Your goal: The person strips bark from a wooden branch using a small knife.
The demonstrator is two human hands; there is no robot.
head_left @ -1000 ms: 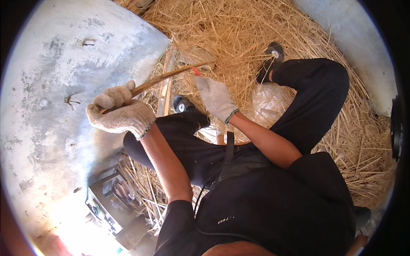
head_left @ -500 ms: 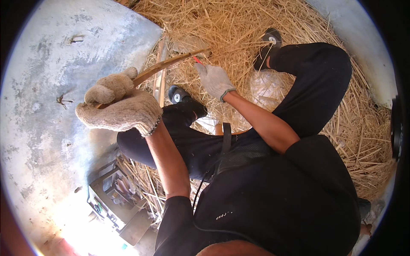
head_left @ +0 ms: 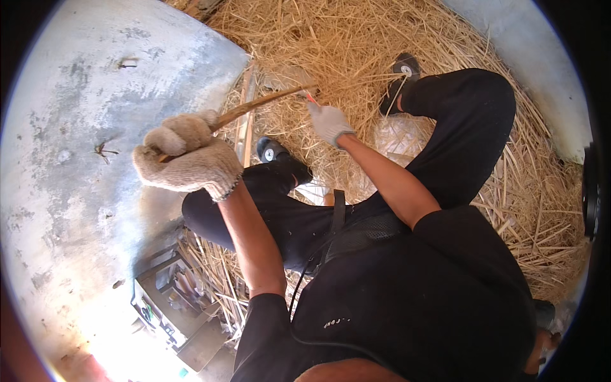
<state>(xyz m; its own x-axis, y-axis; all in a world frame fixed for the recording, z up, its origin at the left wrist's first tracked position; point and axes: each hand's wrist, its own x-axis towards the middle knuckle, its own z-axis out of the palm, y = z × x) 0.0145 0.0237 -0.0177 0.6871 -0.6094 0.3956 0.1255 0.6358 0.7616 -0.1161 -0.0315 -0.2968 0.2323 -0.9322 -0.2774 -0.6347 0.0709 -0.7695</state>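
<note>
Brown wood makes up the slim stick [head_left: 262,104] that we hold in our left hand [head_left: 188,155], gloved fingers curled around its near-left end; the rest slants out past them to the far right, above loose straw [head_left: 305,32]. Our gloved right hand [head_left: 330,123] closes around a red tool [head_left: 310,97], which juts beyond its fingers toward the stick's far end; whether they touch, we cannot quite tell.

Open air lies over the straw [head_left: 361,95] between the right hand [head_left: 331,124] and right leg [head_left: 471,121]; the stick [head_left: 258,104] slants across that hand's front left; a wall [head_left: 70,102] rises beyond the left hand [head_left: 191,156].
</note>
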